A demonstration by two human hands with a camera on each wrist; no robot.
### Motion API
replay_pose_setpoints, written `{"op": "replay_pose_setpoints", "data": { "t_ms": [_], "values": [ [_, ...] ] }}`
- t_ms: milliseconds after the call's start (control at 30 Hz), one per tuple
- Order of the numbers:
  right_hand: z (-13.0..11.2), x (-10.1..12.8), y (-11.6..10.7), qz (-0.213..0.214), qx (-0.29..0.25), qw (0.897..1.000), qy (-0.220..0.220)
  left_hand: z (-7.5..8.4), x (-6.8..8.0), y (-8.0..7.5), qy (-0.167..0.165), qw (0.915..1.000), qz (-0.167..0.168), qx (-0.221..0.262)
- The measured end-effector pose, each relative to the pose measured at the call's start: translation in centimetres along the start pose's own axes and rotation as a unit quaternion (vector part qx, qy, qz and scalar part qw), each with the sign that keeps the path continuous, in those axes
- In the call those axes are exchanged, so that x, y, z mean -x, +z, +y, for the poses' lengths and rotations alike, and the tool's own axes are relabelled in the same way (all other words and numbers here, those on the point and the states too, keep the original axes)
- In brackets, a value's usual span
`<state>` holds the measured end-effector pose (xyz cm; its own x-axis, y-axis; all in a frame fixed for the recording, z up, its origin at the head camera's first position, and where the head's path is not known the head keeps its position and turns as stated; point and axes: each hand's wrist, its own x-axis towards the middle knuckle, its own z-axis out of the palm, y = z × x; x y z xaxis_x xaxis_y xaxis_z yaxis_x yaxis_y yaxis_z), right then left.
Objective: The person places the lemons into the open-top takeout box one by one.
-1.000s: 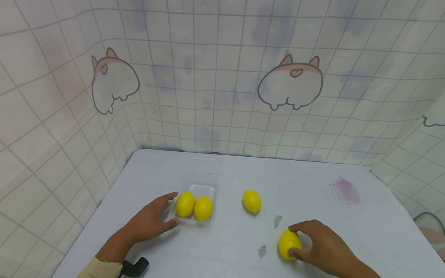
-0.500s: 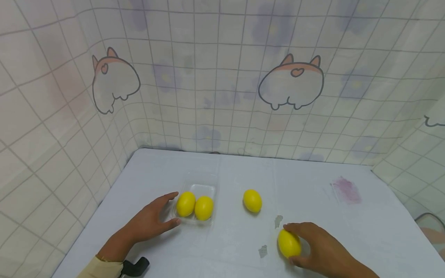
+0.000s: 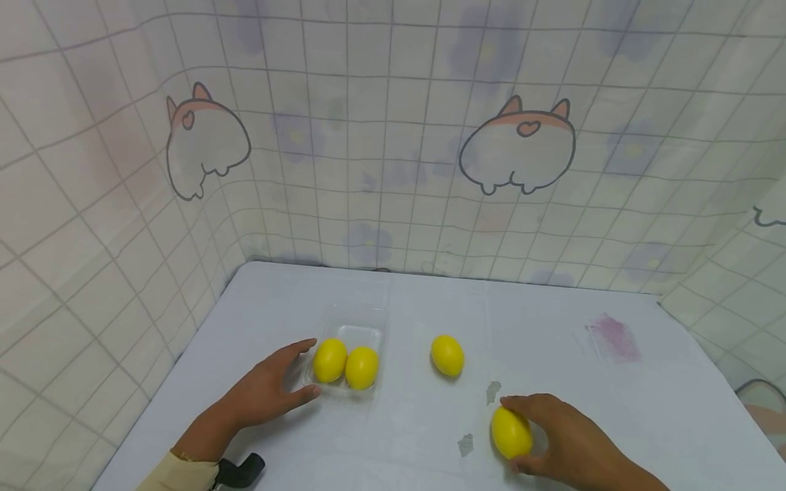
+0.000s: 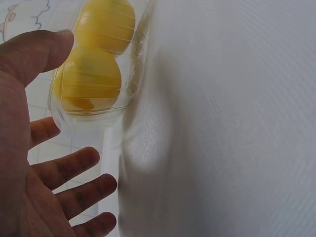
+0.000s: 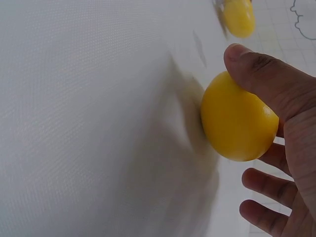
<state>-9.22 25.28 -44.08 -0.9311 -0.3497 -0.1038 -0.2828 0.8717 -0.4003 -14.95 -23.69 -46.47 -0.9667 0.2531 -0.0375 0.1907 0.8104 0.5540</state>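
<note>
In the head view, my right hand (image 3: 568, 436) grips a smooth yellow lemon (image 3: 511, 433) at the table's front right. The right wrist view shows the thumb on one side of this lemon (image 5: 239, 118) and a finger behind it, with other fingers spread apart. My left hand (image 3: 267, 389) lies beside a clear plastic container (image 3: 359, 335), its thumb and fingers apart and holding nothing. Two lemons (image 3: 361, 368) sit side by side in that container. Through its clear wall they also show in the left wrist view, past the left thumb (image 4: 44, 52). Another lemon (image 3: 447, 355) rests alone mid-table.
A white cloth (image 3: 417, 436) covers the table. It bears two small grey patches (image 3: 466, 445) near the right hand and a pinkish stain (image 3: 616, 337) farther right. Tile-patterned curtains (image 3: 368, 150) enclose the back and sides. A black object (image 3: 241, 470) is at the left wrist.
My right fingers have shifted their hold, and the lemon under them has turned slightly on the table. The left hand and the other lemons keep their places.
</note>
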Motion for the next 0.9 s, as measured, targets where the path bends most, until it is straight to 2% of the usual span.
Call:
{"op": "replay_pose_setpoints", "data": {
  "t_ms": [233, 467, 900],
  "values": [
    [-0.1, -0.4, -0.1, -0.008, 0.008, 1.0, 0.002, -0.1, -0.1, -0.1, -0.006, 1.0, -0.005, 0.003],
    [0.0, -0.9, 0.4, 0.035, 0.053, 0.998, -0.02, -0.1, -0.2, -0.2, -0.01, 0.9999, -0.009, -0.001],
    [-0.2, -2.0, 0.2, 0.085, 0.059, 0.993, -0.062, -0.5, -0.2, 0.1, 0.003, 1.0, -0.002, -0.002]
  ]
}}
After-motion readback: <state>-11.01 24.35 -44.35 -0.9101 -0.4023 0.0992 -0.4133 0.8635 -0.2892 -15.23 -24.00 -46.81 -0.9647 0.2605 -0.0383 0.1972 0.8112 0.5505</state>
